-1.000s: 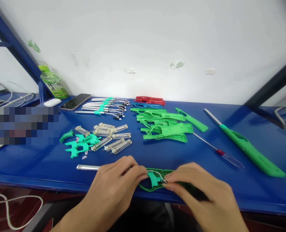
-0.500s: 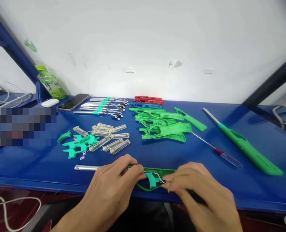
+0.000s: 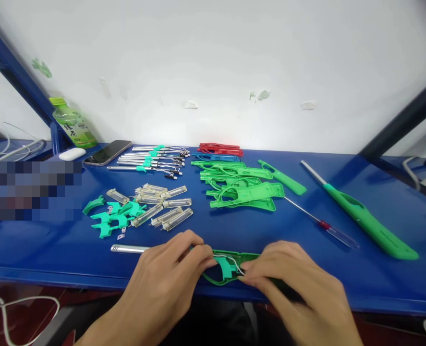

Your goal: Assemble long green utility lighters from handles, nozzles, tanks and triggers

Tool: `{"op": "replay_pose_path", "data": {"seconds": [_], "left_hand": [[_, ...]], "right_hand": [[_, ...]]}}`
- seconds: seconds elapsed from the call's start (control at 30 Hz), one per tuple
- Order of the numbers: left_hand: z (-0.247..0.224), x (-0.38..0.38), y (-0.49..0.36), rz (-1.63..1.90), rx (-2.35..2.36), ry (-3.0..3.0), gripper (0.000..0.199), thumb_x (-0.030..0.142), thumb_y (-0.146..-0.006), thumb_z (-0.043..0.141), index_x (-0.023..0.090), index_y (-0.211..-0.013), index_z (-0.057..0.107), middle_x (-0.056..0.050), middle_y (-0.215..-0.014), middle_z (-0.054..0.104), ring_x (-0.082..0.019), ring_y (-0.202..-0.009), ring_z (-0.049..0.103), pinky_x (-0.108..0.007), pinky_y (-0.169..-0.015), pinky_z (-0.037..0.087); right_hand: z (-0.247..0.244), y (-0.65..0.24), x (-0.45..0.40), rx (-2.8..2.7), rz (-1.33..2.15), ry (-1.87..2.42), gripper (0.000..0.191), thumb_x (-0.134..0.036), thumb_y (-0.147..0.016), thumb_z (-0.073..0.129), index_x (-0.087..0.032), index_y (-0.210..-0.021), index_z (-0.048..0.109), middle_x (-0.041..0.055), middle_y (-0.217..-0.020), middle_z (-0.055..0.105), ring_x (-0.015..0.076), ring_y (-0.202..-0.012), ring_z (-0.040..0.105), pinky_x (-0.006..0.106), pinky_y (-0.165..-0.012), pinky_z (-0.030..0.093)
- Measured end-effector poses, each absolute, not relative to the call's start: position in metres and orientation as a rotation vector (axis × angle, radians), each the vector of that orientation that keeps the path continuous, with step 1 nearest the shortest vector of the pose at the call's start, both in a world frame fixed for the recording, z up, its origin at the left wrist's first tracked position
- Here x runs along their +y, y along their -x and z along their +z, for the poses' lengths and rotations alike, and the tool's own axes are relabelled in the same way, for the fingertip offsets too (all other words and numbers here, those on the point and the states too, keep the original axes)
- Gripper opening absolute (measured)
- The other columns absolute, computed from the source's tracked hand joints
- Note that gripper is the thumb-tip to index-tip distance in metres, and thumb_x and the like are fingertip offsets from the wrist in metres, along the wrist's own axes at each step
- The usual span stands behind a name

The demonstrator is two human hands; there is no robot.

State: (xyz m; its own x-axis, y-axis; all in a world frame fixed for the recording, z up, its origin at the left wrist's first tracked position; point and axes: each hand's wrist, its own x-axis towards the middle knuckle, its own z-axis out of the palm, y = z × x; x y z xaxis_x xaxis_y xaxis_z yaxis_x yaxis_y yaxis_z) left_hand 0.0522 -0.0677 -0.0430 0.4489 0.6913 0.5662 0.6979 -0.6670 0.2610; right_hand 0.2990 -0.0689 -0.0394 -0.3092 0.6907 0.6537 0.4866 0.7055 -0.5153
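Note:
At the front of the table lies an open green lighter casing half (image 3: 247, 255), with a metal tube (image 3: 129, 249) extending left from it. Inside sit a teal trigger (image 3: 227, 268) and a white wire (image 3: 236, 262). My left hand (image 3: 165, 274) is closed around the casing's tube end, thumb near the trigger. With fingertips pinched over the casing just right of the trigger, my right hand (image 3: 299, 283) meets the end of the white wire; whatever else sits beneath its fingers is hidden.
Behind my hands lie teal triggers (image 3: 119, 220), clear fuel tanks (image 3: 177, 218), wired metal tubes (image 3: 144, 162) and green casing halves (image 3: 245, 193). A screwdriver (image 3: 337, 235) and a long green lighter (image 3: 367, 221) are on the right. A phone (image 3: 107, 153) and bottle (image 3: 74, 126) stand back left.
The right fingertips have shifted very slightly left and down along the white wire. The left hand keeps its hold; the whole view has drifted a little.

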Motion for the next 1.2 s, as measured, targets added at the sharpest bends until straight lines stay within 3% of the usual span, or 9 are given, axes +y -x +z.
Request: {"op": "replay_pose_path", "data": {"seconds": [0.1,0.3,0.43,0.7,0.97,1.2], "left_hand": [[-0.0388,-0.0692,-0.0513,-1.009,-1.261,2.665,0.013,0.017,-0.112,0.054,0.023,-0.11,0.065,0.0,-0.098,0.066,-0.015,-0.077,0.061,-0.029,-0.064,0.048],[-0.0325,-0.07,-0.0467,-0.938,-1.234,2.664,0.036,-0.009,-0.099,0.053,0.02,-0.114,0.068,-0.005,-0.111,0.066,-0.021,-0.099,0.052,-0.035,-0.084,0.049],[-0.0346,-0.0673,-0.0458,-0.953,-1.227,2.76,0.032,-0.004,-0.105,0.051,0.02,-0.118,0.067,-0.003,-0.114,0.068,-0.02,-0.106,0.056,-0.034,-0.096,0.048],[-0.0347,-0.0655,-0.0494,-1.03,-1.238,2.693,0.02,0.014,-0.115,0.047,0.022,-0.117,0.065,0.001,-0.109,0.071,-0.015,-0.097,0.063,-0.029,-0.091,0.049],[-0.0369,-0.0645,-0.0473,-1.021,-1.194,2.713,0.022,0.007,-0.111,0.049,0.021,-0.12,0.065,-0.001,-0.108,0.07,-0.016,-0.096,0.063,-0.03,-0.088,0.052],[-0.035,-0.0681,-0.0448,-0.937,-1.199,2.725,0.04,-0.007,-0.1,0.05,0.021,-0.123,0.067,-0.003,-0.113,0.069,-0.018,-0.096,0.064,-0.031,-0.085,0.054]], "right_hand": [[-0.0397,-0.2987,-0.0696,-1.988,0.258,0.904,0.015,-0.013,-0.099,0.073,-0.027,-0.095,0.076,-0.0075,-0.09,0.084,0.0119,-0.077,0.077,0.024,-0.074,0.062],[-0.0399,-0.2997,-0.0696,-2.011,0.221,0.875,0.018,-0.01,-0.099,0.07,-0.026,-0.096,0.077,-0.005,-0.093,0.084,0.0133,-0.078,0.079,0.026,-0.074,0.062],[-0.0413,-0.2997,-0.0681,-2.006,0.194,0.869,0.018,-0.012,-0.103,0.068,-0.026,-0.098,0.077,-0.006,-0.094,0.084,0.0117,-0.079,0.079,0.025,-0.077,0.06],[-0.0453,-0.2995,-0.0683,-2.013,0.146,0.87,0.015,-0.015,-0.106,0.067,-0.027,-0.102,0.075,-0.0086,-0.097,0.084,0.0086,-0.083,0.078,0.023,-0.082,0.057],[-0.0465,-0.2995,-0.0692,-2.011,0.167,0.895,0.015,-0.014,-0.105,0.068,-0.027,-0.103,0.075,-0.0085,-0.096,0.083,0.0089,-0.083,0.077,0.023,-0.081,0.057],[-0.0434,-0.2991,-0.0684,-1.999,0.177,0.921,0.014,-0.021,-0.109,0.066,-0.027,-0.104,0.077,-0.0087,-0.095,0.084,0.0076,-0.083,0.077,0.02,-0.082,0.059]]}}
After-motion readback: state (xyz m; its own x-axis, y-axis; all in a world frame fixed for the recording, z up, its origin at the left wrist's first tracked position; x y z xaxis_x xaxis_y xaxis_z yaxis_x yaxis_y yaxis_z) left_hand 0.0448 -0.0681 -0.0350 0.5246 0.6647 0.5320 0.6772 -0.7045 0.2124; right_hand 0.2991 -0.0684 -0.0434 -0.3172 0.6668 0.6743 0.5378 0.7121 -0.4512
